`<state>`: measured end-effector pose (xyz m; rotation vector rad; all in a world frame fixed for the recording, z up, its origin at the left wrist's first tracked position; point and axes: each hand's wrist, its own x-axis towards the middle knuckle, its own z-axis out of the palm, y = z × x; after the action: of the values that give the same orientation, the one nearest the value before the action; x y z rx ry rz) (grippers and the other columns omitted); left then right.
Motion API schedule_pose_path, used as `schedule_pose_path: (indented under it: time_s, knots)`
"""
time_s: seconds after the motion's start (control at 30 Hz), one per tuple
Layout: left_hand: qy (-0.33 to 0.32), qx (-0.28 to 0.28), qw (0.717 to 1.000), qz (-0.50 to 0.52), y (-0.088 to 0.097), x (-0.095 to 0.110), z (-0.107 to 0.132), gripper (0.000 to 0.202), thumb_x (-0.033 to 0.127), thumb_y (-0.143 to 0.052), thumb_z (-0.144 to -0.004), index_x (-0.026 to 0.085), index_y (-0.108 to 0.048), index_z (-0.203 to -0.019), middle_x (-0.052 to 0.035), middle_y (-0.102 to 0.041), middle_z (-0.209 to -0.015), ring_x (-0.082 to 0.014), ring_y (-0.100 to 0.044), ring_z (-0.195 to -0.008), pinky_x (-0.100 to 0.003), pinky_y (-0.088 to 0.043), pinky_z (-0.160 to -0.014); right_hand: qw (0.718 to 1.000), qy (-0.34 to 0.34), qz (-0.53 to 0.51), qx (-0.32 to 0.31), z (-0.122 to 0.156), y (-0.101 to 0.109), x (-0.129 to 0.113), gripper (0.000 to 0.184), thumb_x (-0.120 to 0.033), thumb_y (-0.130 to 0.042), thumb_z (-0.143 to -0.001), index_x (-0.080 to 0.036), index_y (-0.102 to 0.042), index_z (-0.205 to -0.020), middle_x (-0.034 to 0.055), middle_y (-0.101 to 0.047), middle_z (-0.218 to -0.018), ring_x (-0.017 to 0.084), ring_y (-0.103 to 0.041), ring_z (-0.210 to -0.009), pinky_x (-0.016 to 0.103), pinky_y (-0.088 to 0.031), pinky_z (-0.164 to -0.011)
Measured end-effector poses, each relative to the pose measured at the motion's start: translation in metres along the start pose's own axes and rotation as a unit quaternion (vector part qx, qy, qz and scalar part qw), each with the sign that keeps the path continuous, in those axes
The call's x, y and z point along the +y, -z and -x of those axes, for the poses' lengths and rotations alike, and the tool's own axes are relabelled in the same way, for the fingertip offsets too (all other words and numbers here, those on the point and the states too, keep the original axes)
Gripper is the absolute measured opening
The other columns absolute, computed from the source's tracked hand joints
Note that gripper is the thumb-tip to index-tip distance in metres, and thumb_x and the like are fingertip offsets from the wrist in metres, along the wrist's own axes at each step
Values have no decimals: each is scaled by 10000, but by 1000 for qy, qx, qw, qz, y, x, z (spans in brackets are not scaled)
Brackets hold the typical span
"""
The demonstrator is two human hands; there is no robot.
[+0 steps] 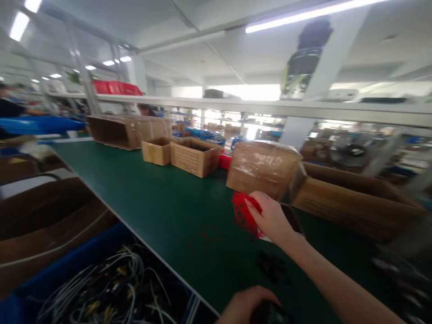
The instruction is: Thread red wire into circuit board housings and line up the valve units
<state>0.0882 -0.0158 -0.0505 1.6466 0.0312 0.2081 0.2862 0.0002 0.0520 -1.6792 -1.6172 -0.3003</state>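
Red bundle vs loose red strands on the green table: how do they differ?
The red bundle is a dense tangle; the loose red strands are sparse loops. The bundle is held in the right hand; the strands lie on the green table. Both are red.

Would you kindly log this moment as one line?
right hand: grips tangled red stringy bundle | left hand: at dark, frame-cropped object, grip unclear | surface: flat green tabletop

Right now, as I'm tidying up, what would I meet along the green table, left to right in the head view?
Brown cardboard box on its side, small open cardboard box, wider open cardboard box with printed lines, tangled red stringy bundle in the right hand, long open brown cardboard box.
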Motion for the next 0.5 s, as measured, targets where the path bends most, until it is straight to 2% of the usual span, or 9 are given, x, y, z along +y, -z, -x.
schedule_pose_path:
  time_s: [0.03,0.07,0.13,0.23,0.33,0.43,0.5]
  knots:
    - [5,-1,1000,7,-2,-3,-2,393,356,-716,-900,174,-602,-1229,-83,-656,-1166,-234,-660,-997,-409,-573,-864,1000,-19,20,8,9,21,3,236,-335,-418,-984,-189,-566,-875,68,-629,-851,201,-606,-809,304,-462,-760]
    - [15,10,1000,7,-3,-5,-4,476,307,-819,-782,181,-612,-1191,-58,-675,-1089,-229,-665,-952,-350,-566,-827,998,-39,37,16,19,41,5,242,-347,-421,-986,-187,-567,-880,65,-622,-853,195,-596,-808,298,-455,-762]
    - [26,28,999,7,-6,-5,-4,613,168,-873,-604,201,-605,-1154,-19,-676,-1036,-223,-662,-925,-269,-535,-766,995,-76,62,30,44,78,6,249,-362,-428,-985,-186,-568,-879,60,-614,-847,187,-579,-795,288,-443,-755]
    - [44,56,997,-22,-8,-3,2,659,60,-761,-590,226,-569,-1198,-11,-674,-1092,-218,-657,-988,-240,-507,-817,987,-140,75,33,90,114,4,264,-374,-439,-982,-185,-569,-852,47,-608,-820,173,-562,-762,274,-427,-728]
    - [55,66,996,-40,-7,-5,4,666,65,-718,-616,238,-542,-1235,-17,-675,-1143,-224,-658,-1052,-240,-497,-878,974,-220,60,13,138,123,1,283,-378,-449,-977,-184,-575,-814,27,-599,-766,162,-552,-715,261,-413,-678]
    - [60,64,996,-27,-7,-10,3,672,83,-722,-639,243,-524,-1261,-33,-653,-1220,-232,-649,-1115,-244,-490,-923,958,-285,31,-19,176,108,5,317,-386,-416,-1002,-182,-580,-824,13,-606,-729,153,-560,-664,240,-418,-611]
    - [64,66,995,-21,-7,-11,2,671,84,-728,-633,240,-527,-1254,-39,-648,-1229,-235,-649,-1126,-244,-487,-937,948,-316,12,-48,192,94,10,338,-386,-385,-1022,-180,-572,-830,12,-612,-722,152,-569,-648,232,-427,-581]
